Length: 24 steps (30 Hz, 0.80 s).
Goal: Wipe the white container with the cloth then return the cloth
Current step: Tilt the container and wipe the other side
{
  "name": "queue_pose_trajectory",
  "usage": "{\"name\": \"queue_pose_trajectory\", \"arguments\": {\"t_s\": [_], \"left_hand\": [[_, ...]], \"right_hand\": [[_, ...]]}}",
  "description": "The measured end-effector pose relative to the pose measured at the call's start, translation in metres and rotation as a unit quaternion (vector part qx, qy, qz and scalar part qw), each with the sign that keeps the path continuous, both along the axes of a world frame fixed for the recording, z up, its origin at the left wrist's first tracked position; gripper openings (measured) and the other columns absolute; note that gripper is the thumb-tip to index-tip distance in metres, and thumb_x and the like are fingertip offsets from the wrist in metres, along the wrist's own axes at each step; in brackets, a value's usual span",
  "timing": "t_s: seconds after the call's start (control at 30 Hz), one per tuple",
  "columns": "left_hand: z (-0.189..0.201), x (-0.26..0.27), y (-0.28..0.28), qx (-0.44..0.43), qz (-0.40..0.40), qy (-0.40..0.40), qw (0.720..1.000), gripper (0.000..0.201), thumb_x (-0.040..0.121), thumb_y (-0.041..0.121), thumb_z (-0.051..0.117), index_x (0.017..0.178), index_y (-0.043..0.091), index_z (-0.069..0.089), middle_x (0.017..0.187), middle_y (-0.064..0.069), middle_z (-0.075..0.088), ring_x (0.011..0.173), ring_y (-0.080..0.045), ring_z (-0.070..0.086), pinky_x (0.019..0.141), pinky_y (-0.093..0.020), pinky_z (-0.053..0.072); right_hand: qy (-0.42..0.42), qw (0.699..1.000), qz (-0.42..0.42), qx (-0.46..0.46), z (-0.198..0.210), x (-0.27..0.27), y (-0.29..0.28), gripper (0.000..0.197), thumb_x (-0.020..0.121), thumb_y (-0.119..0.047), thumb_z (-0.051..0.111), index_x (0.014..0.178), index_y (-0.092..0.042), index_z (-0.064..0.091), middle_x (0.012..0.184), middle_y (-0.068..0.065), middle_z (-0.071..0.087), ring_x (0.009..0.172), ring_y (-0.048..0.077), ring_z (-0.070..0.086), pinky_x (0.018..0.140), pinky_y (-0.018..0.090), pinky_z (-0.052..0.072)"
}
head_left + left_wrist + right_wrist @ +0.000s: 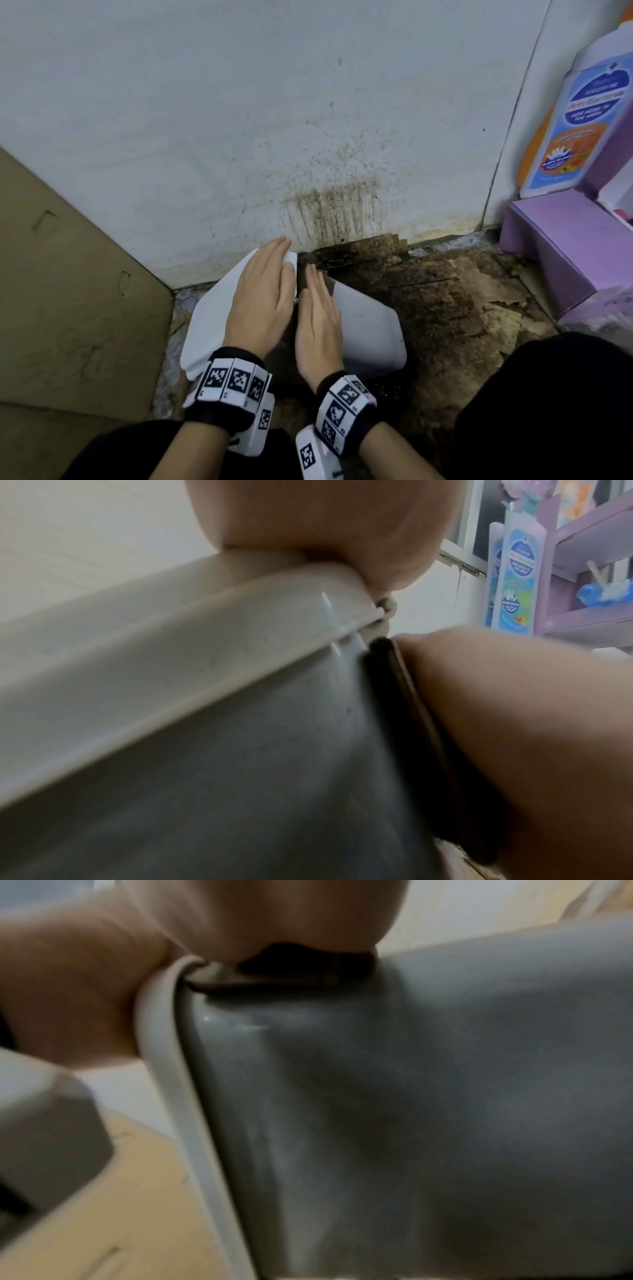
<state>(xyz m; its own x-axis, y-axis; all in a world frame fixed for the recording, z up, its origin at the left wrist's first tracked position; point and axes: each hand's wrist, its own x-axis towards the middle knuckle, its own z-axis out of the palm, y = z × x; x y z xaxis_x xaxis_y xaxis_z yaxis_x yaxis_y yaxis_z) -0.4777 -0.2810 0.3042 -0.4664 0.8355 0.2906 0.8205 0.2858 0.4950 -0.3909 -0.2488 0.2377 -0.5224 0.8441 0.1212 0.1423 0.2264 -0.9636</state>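
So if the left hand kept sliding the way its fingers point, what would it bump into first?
Most likely the stained white wall: the left hand lies flat on the white container, fingertips nearly at the wall already, though depth is unclear.

A white wall [239, 120] streaked with brown drips stands behind torn, dark-stained cardboard sheets [445, 294] on the floor, with a flat brown cardboard panel [68, 291] leaning at the left and, at the right, a lilac box [555, 246] under a blue-labelled white bottle [579, 123].

Wall [239, 137] close behind, cardboard [68, 291] left (purple boxes [555, 246] right)
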Motion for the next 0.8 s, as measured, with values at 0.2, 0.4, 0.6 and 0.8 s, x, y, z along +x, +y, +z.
{"name": "queue_pose_trajectory", "arguments": {"t_s": [0.2, 0.4, 0.6, 0.8], "left_hand": [[0.000, -0.009, -0.006, 0.005, -0.004, 0.004, 1.000, 0.053, 0.104, 0.036, 0.027, 0.150, 0.017, 0.044, 0.157, 0.006, 0.041, 0.146, -0.006, 0.033, 0.122, -0.031, 0.026], [0.000, -0.012, -0.009, 0.016, -0.014, -0.016, 1.000, 0.053, 0.103, 0.038, 0.026, 0.149, 0.019, 0.045, 0.156, 0.010, 0.041, 0.145, -0.004, 0.033, 0.121, -0.032, 0.027], [0.000, -0.013, -0.010, 0.021, -0.001, -0.012, 1.000, 0.052, 0.102, 0.034, 0.027, 0.147, 0.019, 0.046, 0.153, 0.008, 0.044, 0.142, -0.005, 0.035, 0.119, -0.029, 0.029], [-0.003, -0.009, -0.010, 0.022, -0.003, 0.007, 1.000, 0.054, 0.101, 0.036, 0.026, 0.146, 0.016, 0.048, 0.151, 0.005, 0.047, 0.140, -0.007, 0.038, 0.118, -0.029, 0.030]], "right_hand": [[-0.052, 0.993, 0.009, 0.108, -0.042, 0.018, 0.021, 0.056, 0.104, -0.041, 0.016, 0.158, -0.025, 0.024, 0.164, -0.013, 0.020, 0.151, -0.002, 0.013, 0.122, 0.020, 0.011], [-0.140, 0.988, -0.054, -0.045, -0.108, 0.062, 0.059, 0.047, 0.109, -0.024, 0.025, 0.156, -0.022, 0.026, 0.165, -0.004, 0.021, 0.149, 0.000, 0.010, 0.122, 0.020, 0.003], [-0.105, 0.986, -0.108, -0.068, -0.099, 0.047, 0.048, 0.050, 0.106, -0.028, 0.028, 0.154, -0.019, 0.033, 0.163, -0.002, 0.028, 0.151, 0.008, 0.017, 0.124, 0.026, 0.008], [-0.024, 0.997, -0.037, 0.065, -0.030, 0.001, 0.003, 0.061, 0.099, -0.045, 0.017, 0.156, -0.027, 0.027, 0.162, -0.017, 0.023, 0.150, -0.004, 0.013, 0.121, 0.020, 0.010]]}}
